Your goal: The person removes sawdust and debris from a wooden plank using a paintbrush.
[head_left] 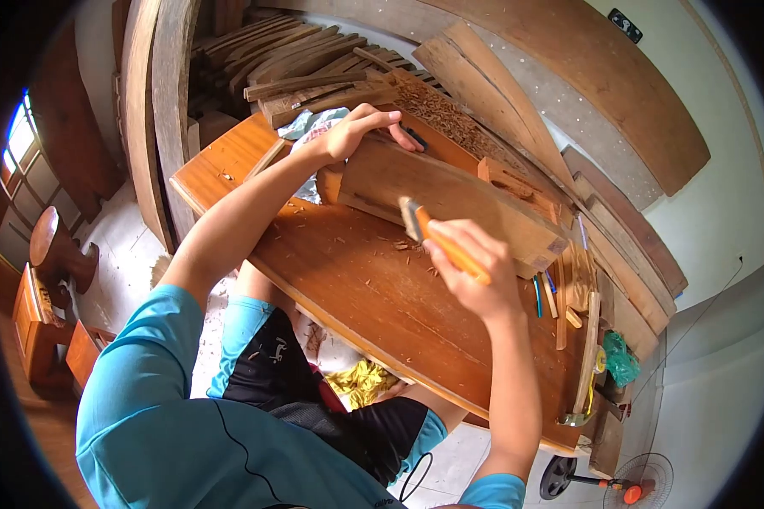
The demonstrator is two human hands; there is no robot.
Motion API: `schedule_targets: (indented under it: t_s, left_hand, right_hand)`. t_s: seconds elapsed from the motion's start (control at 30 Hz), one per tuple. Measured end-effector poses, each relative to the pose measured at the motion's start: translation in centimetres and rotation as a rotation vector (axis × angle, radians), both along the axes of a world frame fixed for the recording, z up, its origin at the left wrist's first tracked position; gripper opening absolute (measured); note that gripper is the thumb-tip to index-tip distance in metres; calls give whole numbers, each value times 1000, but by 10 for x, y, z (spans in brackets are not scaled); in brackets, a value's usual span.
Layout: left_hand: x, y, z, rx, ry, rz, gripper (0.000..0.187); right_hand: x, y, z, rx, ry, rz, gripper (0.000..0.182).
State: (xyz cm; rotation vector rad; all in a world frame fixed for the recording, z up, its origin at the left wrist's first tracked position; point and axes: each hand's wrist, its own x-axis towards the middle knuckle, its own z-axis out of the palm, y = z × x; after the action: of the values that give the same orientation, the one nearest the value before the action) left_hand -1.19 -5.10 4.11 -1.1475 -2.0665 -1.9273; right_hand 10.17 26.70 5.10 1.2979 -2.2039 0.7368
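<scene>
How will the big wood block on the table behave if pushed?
The block should stay stiff: it looks like one thick, squared piece. Probably heavy to shove, though the view can't confirm that it's solid. Long, flat sides make rolling unlikely; I'd expect it to slide along the table, perhaps catching on the loose shavings beside it.
</scene>
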Motion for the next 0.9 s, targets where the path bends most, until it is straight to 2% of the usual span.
schedule_targets:
  t_s: [0.17,0.4,0.53,0.6,0.73,0.9]
  left_hand:
    - [-1,-1,1,-1,-5,25,62]
    - [-2,0,-2,-21,-34,37,65]
    - [-6,1,-5,-6,-48,44,66]
    - [-8,0,-6,-21,-19,24,68]
    - [-8,-1,-6,-37,-12,17,69]
    - [-7,-3,-5,-20,-34,19,65]
  right_hand:
    - [-14,27,-16,-203,200,-125,19]
    - [3,30,0,-171,469,-480,18]
    - [12,-7,-29,-58,435,-338,25]
    - [13,-23,-45,-35,330,-211,30]
    - [21,-33,-40,18,239,-85,27]
    - [3,-10,-31,-240,338,-162,27]
